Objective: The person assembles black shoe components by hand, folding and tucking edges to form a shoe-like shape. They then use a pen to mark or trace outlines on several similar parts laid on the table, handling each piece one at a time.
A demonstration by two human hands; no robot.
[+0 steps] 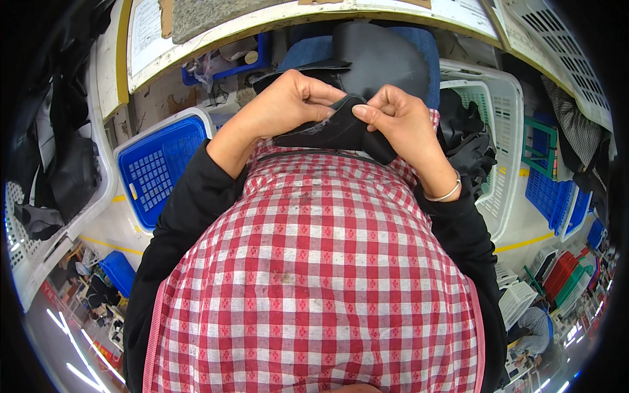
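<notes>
Over my lap I hold a folded black leather-like piece with a curled edge. My left hand pinches its upper edge between thumb and fingers. Close by, my right hand grips the same piece, its thumb pressed on the upper right edge and its fingers bent behind. Pale threads or scuffs show on the surface near my left fingertips. Beyond my hands a larger smooth black piece lies across my knees, and another stitched black piece rests beside it. I cannot make out the exact kind of these pieces.
A worktable edge runs across in front of me. At my left stand a blue basket and a white crate with black pieces. On my right, a white basket contains black pieces. A person sits far behind, lower right.
</notes>
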